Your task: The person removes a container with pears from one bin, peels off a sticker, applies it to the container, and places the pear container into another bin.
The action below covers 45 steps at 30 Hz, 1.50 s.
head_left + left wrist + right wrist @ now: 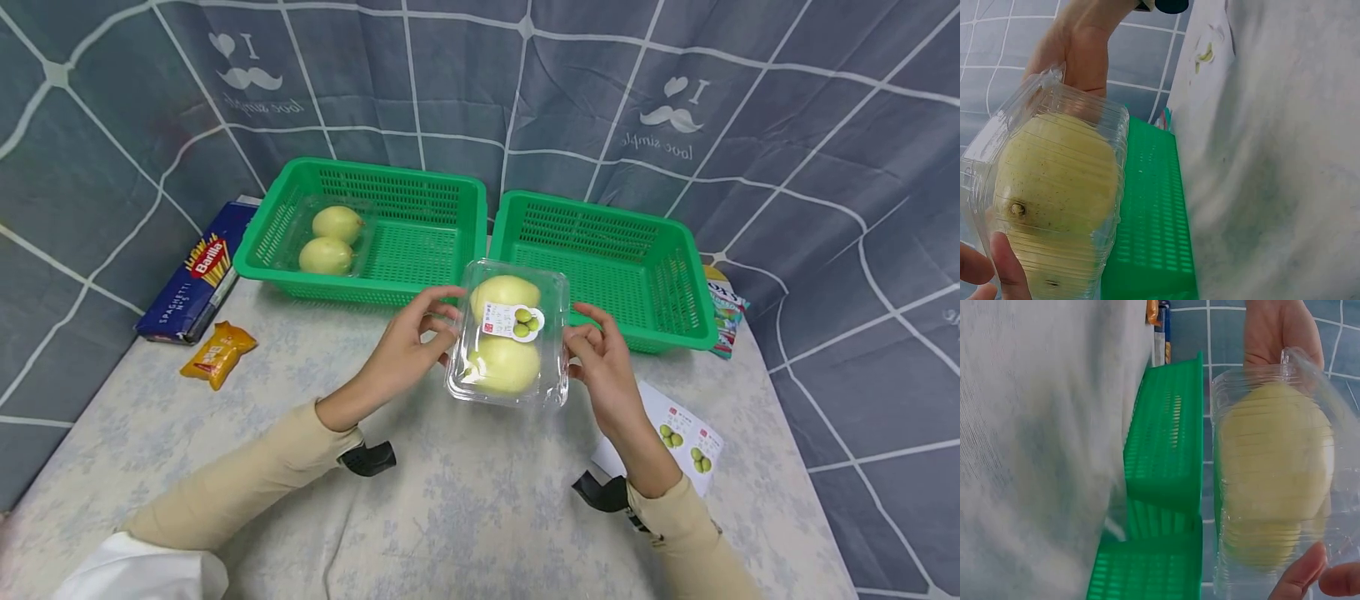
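While raised just above the pale floral tablecloth (465, 508), held at centre between both hands: clear plastic clamshell box (510, 337) with two yellow-green round fruits and a white label. Left hand (408, 346) at nine o'clock of the box, fingers curled round its side; right hand (603, 358) at three o'clock, fingertips pinching the opposite edge. At twelve o'clock, just behind, two green plastic mesh baskets: left basket (420, 242) holding a second fruit box (330, 237), right basket (675, 283). At nine o'clock, blue spaghetti packet (197, 279) and orange snack pouch (217, 354). At four o'clock, white label sheet (686, 433).
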### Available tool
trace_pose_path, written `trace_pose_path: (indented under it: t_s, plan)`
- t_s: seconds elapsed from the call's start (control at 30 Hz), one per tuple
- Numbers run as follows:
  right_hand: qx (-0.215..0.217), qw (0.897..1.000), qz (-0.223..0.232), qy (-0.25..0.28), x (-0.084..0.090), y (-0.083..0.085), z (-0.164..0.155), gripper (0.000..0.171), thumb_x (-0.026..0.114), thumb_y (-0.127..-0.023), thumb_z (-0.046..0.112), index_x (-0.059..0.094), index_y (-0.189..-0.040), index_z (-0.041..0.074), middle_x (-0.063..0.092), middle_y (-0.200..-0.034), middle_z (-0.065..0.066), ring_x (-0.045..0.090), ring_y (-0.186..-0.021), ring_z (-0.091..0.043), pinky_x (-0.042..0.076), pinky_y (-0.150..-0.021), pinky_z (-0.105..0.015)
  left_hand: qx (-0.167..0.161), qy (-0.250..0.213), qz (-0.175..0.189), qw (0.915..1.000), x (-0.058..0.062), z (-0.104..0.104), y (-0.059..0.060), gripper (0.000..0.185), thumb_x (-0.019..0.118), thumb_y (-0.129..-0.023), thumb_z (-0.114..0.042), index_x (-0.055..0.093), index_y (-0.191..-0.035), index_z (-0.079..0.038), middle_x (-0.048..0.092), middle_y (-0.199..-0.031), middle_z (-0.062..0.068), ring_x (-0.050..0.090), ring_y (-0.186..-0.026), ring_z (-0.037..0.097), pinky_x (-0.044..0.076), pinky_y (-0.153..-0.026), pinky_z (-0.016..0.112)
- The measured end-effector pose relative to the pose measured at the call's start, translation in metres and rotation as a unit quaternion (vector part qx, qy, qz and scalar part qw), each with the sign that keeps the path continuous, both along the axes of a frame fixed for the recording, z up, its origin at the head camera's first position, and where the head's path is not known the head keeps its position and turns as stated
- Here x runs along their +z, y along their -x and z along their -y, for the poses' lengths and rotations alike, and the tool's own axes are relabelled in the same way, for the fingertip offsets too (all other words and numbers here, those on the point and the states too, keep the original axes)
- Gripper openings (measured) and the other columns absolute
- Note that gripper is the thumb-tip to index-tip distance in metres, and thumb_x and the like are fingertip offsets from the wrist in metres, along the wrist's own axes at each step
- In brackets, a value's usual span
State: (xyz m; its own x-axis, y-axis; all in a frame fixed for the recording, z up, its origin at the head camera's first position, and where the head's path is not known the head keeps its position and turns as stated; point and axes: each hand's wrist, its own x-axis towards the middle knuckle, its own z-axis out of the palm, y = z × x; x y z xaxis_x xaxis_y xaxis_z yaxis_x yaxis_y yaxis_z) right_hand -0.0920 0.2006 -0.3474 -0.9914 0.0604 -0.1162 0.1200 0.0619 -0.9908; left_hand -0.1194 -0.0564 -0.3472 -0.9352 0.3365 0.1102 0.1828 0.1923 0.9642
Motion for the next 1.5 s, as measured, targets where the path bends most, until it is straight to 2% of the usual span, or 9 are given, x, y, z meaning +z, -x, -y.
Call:
trace_pose_path:
  t_s: [0.23, 0.53, 0.8, 1.1, 1.23, 1.33, 1.5]
  plan:
    - [-0.014, 1.000, -0.009, -0.023, 0.006, 0.012, -0.003, 0.048, 0.047, -0.101, 0.008, 0.036, -0.148, 0.011, 0.054, -0.080, 0.011, 0.051, -0.074, -0.009, 0.050, -0.067, -0.025, -0.008, 0.008, -0.003, 0.9999, 0.009, -0.006, 0.012, 0.048, 0.052, -0.099, 0.000, 0.047, -0.145, -0.011, 0.057, -0.122, 0.019, 0.064, -0.094, 0.028, 0.060, -0.067, 0.040]
    - [-0.036, 0.998, -0.040, -0.043, 0.018, 0.031, -0.009, 0.047, 0.047, -0.096, 0.004, 0.041, -0.143, 0.011, 0.053, -0.076, 0.010, 0.050, -0.071, -0.010, 0.047, -0.063, -0.025, -0.003, 0.017, -0.018, 0.9997, 0.018, -0.017, 0.030, 0.048, 0.052, -0.099, -0.001, 0.046, -0.146, -0.013, 0.057, -0.121, 0.016, 0.063, -0.091, 0.026, 0.059, -0.064, 0.035]
    - [-0.038, 0.996, -0.048, -0.071, 0.026, 0.049, -0.017, 0.043, 0.049, -0.100, 0.012, 0.042, -0.143, 0.012, 0.052, -0.078, 0.007, 0.050, -0.068, -0.011, 0.049, -0.061, -0.026, -0.004, 0.028, -0.033, 0.9991, 0.026, -0.027, 0.048, 0.052, 0.048, -0.097, 0.002, 0.044, -0.147, -0.011, 0.057, -0.122, 0.017, 0.061, -0.093, 0.026, 0.058, -0.062, 0.032]
    - [-0.036, 0.994, -0.049, -0.090, 0.030, 0.069, -0.025, 0.044, 0.048, -0.102, 0.015, 0.041, -0.145, 0.010, 0.049, -0.074, 0.007, 0.049, -0.066, -0.010, 0.047, -0.059, -0.026, 0.005, 0.036, -0.021, 0.9991, 0.031, -0.040, 0.070, 0.052, 0.047, -0.097, 0.002, 0.045, -0.146, -0.012, 0.058, -0.123, 0.016, 0.060, -0.090, 0.023, 0.059, -0.062, 0.032]
    - [-0.036, 0.994, -0.047, -0.091, 0.032, 0.078, -0.028, 0.045, 0.047, -0.103, 0.016, 0.039, -0.146, 0.008, 0.048, -0.071, 0.008, 0.048, -0.062, -0.010, 0.046, -0.060, -0.027, 0.011, 0.032, 0.000, 0.9994, 0.032, -0.046, 0.079, 0.051, 0.048, -0.097, 0.000, 0.045, -0.146, -0.013, 0.058, -0.123, 0.015, 0.061, -0.091, 0.025, 0.060, -0.065, 0.034]
    - [-0.039, 0.994, -0.038, -0.097, 0.031, 0.084, -0.030, 0.045, 0.047, -0.104, 0.017, 0.039, -0.147, 0.008, 0.048, -0.070, 0.008, 0.047, -0.061, -0.010, 0.045, -0.061, -0.026, 0.015, 0.016, 0.040, 0.9989, 0.033, -0.051, 0.086, 0.050, 0.049, -0.099, 0.000, 0.045, -0.147, -0.014, 0.056, -0.124, 0.015, 0.060, -0.095, 0.029, 0.060, -0.067, 0.034]
    - [-0.047, 0.993, -0.028, -0.101, 0.029, 0.095, -0.035, 0.044, 0.047, -0.104, 0.017, 0.038, -0.147, 0.009, 0.048, -0.070, 0.009, 0.047, -0.061, -0.008, 0.045, -0.062, -0.025, 0.019, 0.002, 0.090, 0.9958, 0.034, -0.059, 0.097, 0.050, 0.050, -0.100, -0.001, 0.044, -0.148, -0.015, 0.054, -0.124, 0.014, 0.058, -0.088, 0.024, 0.058, -0.065, 0.028]
